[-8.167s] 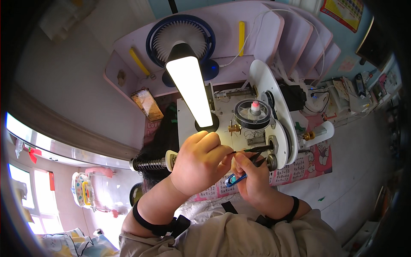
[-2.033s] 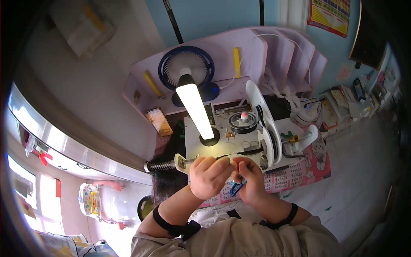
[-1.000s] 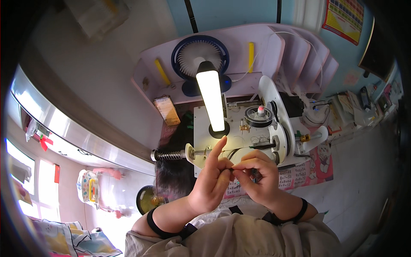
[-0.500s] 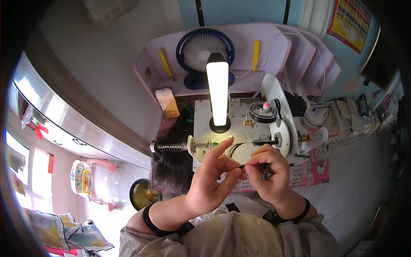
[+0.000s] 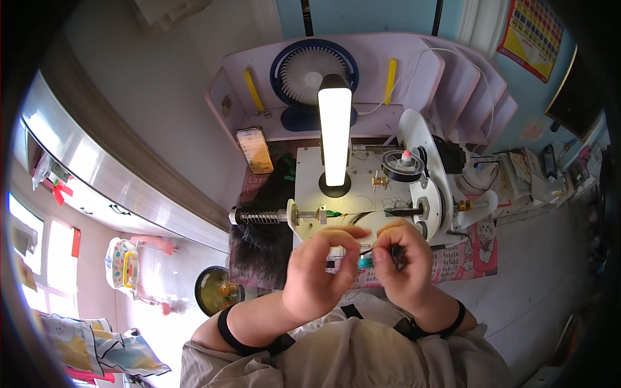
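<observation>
Both of my hands are raised close together in front of a white-topped winding machine [image 5: 310, 174]. My right hand [image 5: 406, 262] pinches a thin dark strand [image 5: 366, 252] between thumb and fingertips. My left hand [image 5: 320, 265] is curled beside it, thumb and fingertips drawn together; what they hold, if anything, is too small to make out. A teal round part [image 5: 365, 263] shows in the gap below the fingertips. Beyond the hands, a green-tipped holder [image 5: 333, 213] faces a black shaft [image 5: 404, 211] on the machine, with a fine strand running between them.
A bright lamp [image 5: 334, 136] stands on the machine top, near a thread spool [image 5: 402, 166]. A bundle of long black hair-like fibres [image 5: 257, 258] lies left of it. Behind are a phone [image 5: 255, 150], a blue fan [image 5: 314, 71] and a pale shelf [image 5: 372, 123].
My left index finger, stretched out before, has curled in toward the thumb. A gap has opened between the fingertips, showing the teal part. The view has shifted slightly.
</observation>
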